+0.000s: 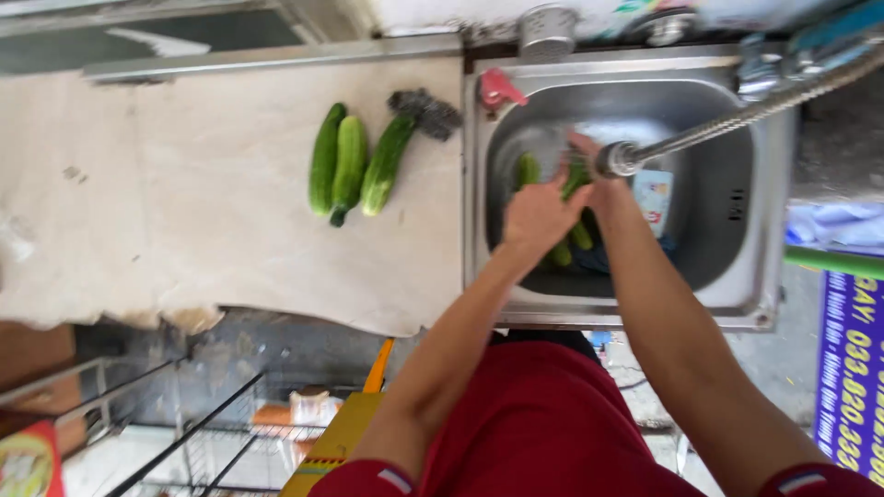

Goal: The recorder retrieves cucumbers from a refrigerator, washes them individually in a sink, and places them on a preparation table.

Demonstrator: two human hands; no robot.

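Observation:
Both my hands are inside a steel sink (769, 184), under the head of a flexible metal faucet hose (737, 115). My left hand (534, 216) and my right hand (594, 175) grip the same green cucumber (575, 175) between them. More cucumbers (527, 168) lie in the sink bowl beside and below my hands. On the pale counter (184, 202) to the left lie three washed-looking green cucumbers (350, 166) side by side, next to a dark scouring pad (428, 110).
A pink object (500, 87) sits on the sink's back left rim. A round metal pot (548, 32) stands behind the sink. A small packet (654, 198) lies in the bowl. A wire rack (221, 433) and a yellow item (345, 433) are below the counter.

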